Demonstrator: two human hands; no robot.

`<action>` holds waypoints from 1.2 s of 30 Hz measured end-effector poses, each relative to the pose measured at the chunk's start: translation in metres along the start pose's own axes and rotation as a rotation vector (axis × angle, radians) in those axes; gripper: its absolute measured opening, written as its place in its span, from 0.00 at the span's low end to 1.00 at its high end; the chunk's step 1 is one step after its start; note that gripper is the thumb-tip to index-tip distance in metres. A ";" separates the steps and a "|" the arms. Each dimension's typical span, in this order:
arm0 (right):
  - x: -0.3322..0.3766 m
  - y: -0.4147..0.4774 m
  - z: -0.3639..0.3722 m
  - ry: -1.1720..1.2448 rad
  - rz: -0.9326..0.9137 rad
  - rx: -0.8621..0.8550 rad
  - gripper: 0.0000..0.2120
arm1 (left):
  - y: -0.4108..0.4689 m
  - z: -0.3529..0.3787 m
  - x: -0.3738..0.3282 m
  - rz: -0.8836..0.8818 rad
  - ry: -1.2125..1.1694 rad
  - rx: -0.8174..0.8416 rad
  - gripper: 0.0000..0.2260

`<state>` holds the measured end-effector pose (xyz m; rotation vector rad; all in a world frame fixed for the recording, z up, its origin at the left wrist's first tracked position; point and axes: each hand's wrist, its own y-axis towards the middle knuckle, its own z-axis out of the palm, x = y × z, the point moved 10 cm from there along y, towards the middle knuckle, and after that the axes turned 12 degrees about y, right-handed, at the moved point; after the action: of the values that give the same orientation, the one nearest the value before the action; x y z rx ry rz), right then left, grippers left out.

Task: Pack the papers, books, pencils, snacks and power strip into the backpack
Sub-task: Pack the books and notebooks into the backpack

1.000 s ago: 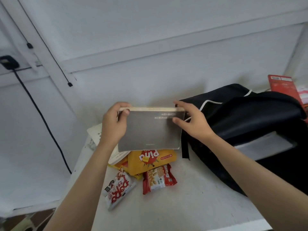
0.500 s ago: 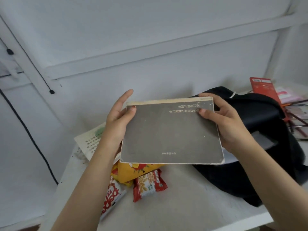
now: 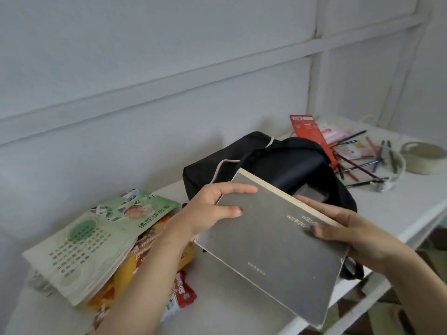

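I hold a grey book (image 3: pixel 271 247) tilted in the air, just in front of the black backpack (image 3: pixel 278 163) on the white table (image 3: pixel 242 308). My left hand (image 3: pixel 212 211) grips its upper left corner, thumb on the cover. My right hand (image 3: pixel 343 228) grips its right edge near the spine. A green-covered book (image 3: pixel 92 240) lies at the left on top of yellow and red snack packets (image 3: pixel 183 291). Pencils (image 3: pixel 358 163) are scattered behind the backpack at the right.
A red box (image 3: pixel 309 131) leans behind the backpack beside pink packets (image 3: pixel 333 134). A round pale basket (image 3: pixel 423 158) and a white cord (image 3: pixel 384 184) sit at the far right. The table's front edge runs close below the held book. A white wall stands behind.
The view swung right and down. The grey book has turned clockwise and come closer to the backpack's opening, both hands still on it. The green book, pencils and basket came into view.
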<state>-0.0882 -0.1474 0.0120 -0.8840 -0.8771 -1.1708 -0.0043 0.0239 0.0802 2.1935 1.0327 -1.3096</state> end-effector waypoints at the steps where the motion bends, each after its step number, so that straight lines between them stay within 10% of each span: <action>1: 0.000 -0.007 -0.006 0.001 -0.013 -0.015 0.26 | 0.008 0.008 -0.005 0.023 0.019 0.029 0.21; 11: -0.017 -0.072 -0.076 0.195 -0.111 -0.320 0.22 | 0.076 0.041 -0.013 0.183 0.062 -0.096 0.15; 16: -0.020 -0.091 -0.098 0.283 -0.158 -0.453 0.21 | 0.076 0.045 -0.016 0.453 0.808 -0.388 0.13; 21: -0.023 -0.095 -0.107 0.332 -0.154 -0.462 0.19 | 0.088 0.063 0.009 0.274 1.211 -0.202 0.29; 26: -0.026 -0.084 -0.107 0.280 -0.092 -0.389 0.38 | 0.095 0.019 -0.020 0.303 0.932 -0.258 0.26; 36: 0.003 -0.015 -0.092 0.192 0.061 -0.155 0.37 | 0.099 -0.028 -0.054 0.300 0.725 -0.259 0.24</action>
<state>-0.0928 -0.2347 -0.0198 -0.8999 -0.6058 -1.2596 0.0710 -0.0445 0.1370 2.5256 0.9694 -0.2154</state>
